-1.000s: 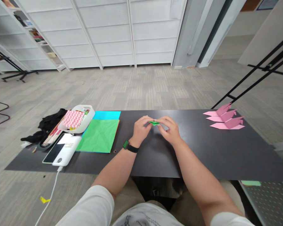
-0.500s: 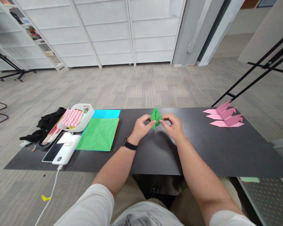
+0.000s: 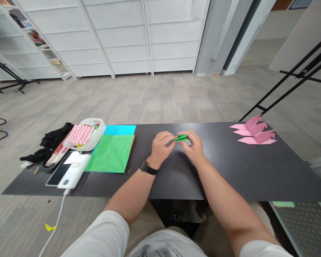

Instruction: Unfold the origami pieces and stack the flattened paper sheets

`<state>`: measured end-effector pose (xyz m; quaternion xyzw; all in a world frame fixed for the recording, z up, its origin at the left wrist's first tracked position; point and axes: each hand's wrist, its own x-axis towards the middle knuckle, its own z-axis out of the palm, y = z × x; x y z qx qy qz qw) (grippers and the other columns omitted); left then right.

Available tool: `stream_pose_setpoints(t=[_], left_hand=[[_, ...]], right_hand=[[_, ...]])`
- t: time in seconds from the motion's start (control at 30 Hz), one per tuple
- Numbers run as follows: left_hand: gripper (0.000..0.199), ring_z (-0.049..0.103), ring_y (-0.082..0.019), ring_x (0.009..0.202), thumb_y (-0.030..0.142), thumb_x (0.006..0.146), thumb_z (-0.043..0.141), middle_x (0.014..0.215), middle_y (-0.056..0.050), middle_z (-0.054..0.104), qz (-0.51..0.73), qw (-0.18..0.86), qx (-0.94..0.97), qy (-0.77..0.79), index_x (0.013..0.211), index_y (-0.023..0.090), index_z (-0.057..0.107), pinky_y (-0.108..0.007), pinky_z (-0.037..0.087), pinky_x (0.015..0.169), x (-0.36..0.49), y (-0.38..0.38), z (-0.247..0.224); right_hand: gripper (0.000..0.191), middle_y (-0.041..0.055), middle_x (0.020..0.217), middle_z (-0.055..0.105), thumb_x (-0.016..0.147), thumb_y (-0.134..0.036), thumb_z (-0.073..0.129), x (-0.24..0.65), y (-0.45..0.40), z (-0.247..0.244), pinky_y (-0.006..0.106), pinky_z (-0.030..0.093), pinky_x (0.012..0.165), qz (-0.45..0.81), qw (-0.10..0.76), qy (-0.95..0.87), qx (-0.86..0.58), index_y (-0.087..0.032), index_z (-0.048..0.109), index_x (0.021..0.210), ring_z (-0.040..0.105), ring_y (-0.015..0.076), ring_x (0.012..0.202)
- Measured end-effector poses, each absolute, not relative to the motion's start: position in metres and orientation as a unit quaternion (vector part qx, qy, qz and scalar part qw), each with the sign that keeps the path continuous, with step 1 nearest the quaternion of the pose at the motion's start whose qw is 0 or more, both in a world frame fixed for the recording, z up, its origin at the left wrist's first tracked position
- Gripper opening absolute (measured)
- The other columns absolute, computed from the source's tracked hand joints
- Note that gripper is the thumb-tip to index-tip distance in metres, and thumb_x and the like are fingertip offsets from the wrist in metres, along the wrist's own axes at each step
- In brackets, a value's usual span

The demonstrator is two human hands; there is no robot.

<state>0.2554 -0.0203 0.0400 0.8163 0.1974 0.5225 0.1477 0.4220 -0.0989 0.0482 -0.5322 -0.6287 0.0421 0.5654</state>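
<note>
Between my two hands is a small piece of folded green paper [image 3: 181,138], seen nearly edge-on as a thin shape above the dark table [image 3: 219,171]. My left hand [image 3: 162,148] pinches its left end between thumb and fingers. The right end is pinched by my right hand [image 3: 193,144], thumb below and fingers curled over the top. Parts of the paper are hidden behind the fingers. A watch with a black band is on my left wrist.
To the left lies a stack of green and blue paper sheets [image 3: 111,153]. Beyond it are a white basket [image 3: 97,134], a white power bank [image 3: 74,171] with a cable, a tablet, and black cloth [image 3: 56,137]. Three pink paper cranes [image 3: 256,137] stand at the right.
The folded green paper has turned from showing its diamond-shaped face to lying nearly edge-on. Both hands have rotated with it and kept their pinch.
</note>
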Motion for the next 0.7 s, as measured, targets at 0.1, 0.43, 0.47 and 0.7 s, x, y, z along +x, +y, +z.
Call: stream_pose_setpoints(t=[0.1, 0.43, 0.47, 0.7], left_hand=[[0.011, 0.074, -0.018, 0.094, 0.021, 0.099, 0.069, 0.096, -0.003, 0.078, 0.534, 0.140, 0.813, 0.183, 0.103, 0.025, 0.078, -0.042, 0.061, 0.102, 0.2565, -0.0198, 0.0380], [0.009, 0.073, -0.018, 0.095, 0.023, 0.099, 0.069, 0.095, -0.002, 0.078, 0.535, 0.131, 0.813, 0.187, 0.103, 0.026, 0.077, -0.045, 0.059, 0.108, 0.2562, -0.0200, 0.0365], [0.010, 0.073, -0.018, 0.095, 0.023, 0.099, 0.069, 0.096, -0.002, 0.078, 0.536, 0.131, 0.813, 0.187, 0.104, 0.026, 0.077, -0.045, 0.059, 0.107, 0.2560, -0.0200, 0.0368], [0.012, 0.074, -0.018, 0.094, 0.020, 0.097, 0.071, 0.097, -0.002, 0.078, 0.529, 0.098, 0.826, 0.166, 0.104, 0.027, 0.077, -0.047, 0.058, 0.109, 0.2553, -0.0196, 0.0388]], right_hand=[[0.016, 0.0043, 0.099, 0.077, 0.094, -0.024, 0.069, 0.4208, -0.0984, 0.0460, 0.038, 0.060, 0.083, 0.033, 0.578, -0.626, -0.523, -0.026, 0.075, 0.109, 0.073, 0.0215, 0.089], [0.018, 0.0050, 0.100, 0.078, 0.094, -0.019, 0.067, 0.4204, -0.0985, 0.0480, 0.039, 0.061, 0.086, 0.012, 0.594, -0.623, -0.509, -0.027, 0.075, 0.107, 0.074, 0.0219, 0.092], [0.020, 0.0053, 0.102, 0.078, 0.094, -0.017, 0.066, 0.4209, -0.0984, 0.0478, 0.040, 0.061, 0.088, 0.011, 0.594, -0.624, -0.508, -0.027, 0.075, 0.109, 0.074, 0.0222, 0.095], [0.044, 0.0069, 0.114, 0.076, 0.084, -0.010, 0.061, 0.4224, -0.0995, 0.0483, 0.044, 0.061, 0.096, 0.004, 0.580, -0.638, -0.506, -0.029, 0.074, 0.121, 0.073, 0.0252, 0.107]])
